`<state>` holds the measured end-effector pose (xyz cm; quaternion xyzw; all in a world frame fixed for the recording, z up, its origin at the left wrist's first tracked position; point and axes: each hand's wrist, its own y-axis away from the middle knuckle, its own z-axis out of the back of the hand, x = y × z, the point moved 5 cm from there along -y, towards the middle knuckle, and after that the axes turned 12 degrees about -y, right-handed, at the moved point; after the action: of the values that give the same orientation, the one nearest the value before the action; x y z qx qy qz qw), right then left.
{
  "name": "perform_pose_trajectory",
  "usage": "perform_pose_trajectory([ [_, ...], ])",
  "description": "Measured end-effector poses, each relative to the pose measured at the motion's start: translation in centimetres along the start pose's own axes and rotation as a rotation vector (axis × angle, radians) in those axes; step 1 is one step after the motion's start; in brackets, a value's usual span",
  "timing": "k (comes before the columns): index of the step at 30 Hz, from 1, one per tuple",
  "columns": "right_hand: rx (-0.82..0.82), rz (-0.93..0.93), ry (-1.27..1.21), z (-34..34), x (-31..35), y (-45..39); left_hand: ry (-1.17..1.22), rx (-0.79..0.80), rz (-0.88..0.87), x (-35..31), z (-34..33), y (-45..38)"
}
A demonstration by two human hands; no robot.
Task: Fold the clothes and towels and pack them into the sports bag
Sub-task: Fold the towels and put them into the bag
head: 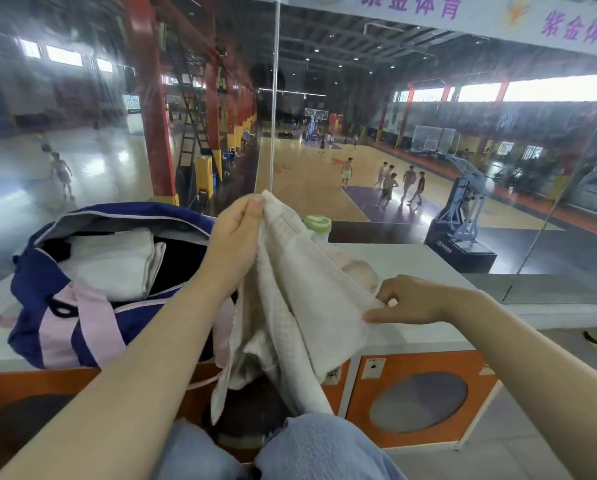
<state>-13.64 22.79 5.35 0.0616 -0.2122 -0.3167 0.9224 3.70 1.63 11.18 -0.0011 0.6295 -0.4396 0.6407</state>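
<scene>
White towel (290, 289) held above the surface's (411, 265) near edge: left hand (236, 230) pinches its raised top corner, right hand (408, 301) pinches a lower edge; open sports bag (65, 306) stands left.

A green-lidded plastic bottle (318, 227) is standing on the white counter (411, 268) before me; players are gathering on the wooden basketball court (311, 188) beyond the glass.

Glass wall (82, 116) overlooking glossy basketball court (311, 188), red columns (151, 98).
</scene>
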Motion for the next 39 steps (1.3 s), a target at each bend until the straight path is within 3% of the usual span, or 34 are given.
perform_pose_trajectory([
  [9, 0.009, -0.038, 0.191, 3.7, -0.1, 1.8, -0.085, -0.102, 0.025, -1.9, 4.5, -1.6],
  [12, -0.069, -0.025, 0.268, 5.9, 0.1, 2.5, -0.138, -0.152, -0.032, -2.8, 6.0, -2.2],
  [20, -0.571, 0.008, 0.332, 16.3, 3.6, 6.4, -0.297, -0.333, -0.094, -7.0, 9.4, -4.7],
  [24, -0.956, 0.158, 0.2, 20.6, 6.1, 10.8, -0.228, -0.392, -0.021, -8.5, 10.3, -5.1],
  [28, -0.928, 0.222, -0.114, 21.1, 6.6, 13.8, -0.159, -0.418, 0.033, -9.4, 11.0, -4.7],
  [31, -1.053, 0.362, -0.407, 21.4, 6.9, 16.1, -0.124, -0.422, 0.05, -10.0, 11.4, -4.8],
  [34, -0.91, 0.457, -0.695, 21.1, 7.0, 16.8, -0.085, -0.364, 0.083, -10.0, 10.6, -5.0],
  [39, -0.641, 0.401, -0.878, 20.1, 3.3, 15.0, -0.235, -0.208, 0.136, -7.5, 8.9, -5.4],
])
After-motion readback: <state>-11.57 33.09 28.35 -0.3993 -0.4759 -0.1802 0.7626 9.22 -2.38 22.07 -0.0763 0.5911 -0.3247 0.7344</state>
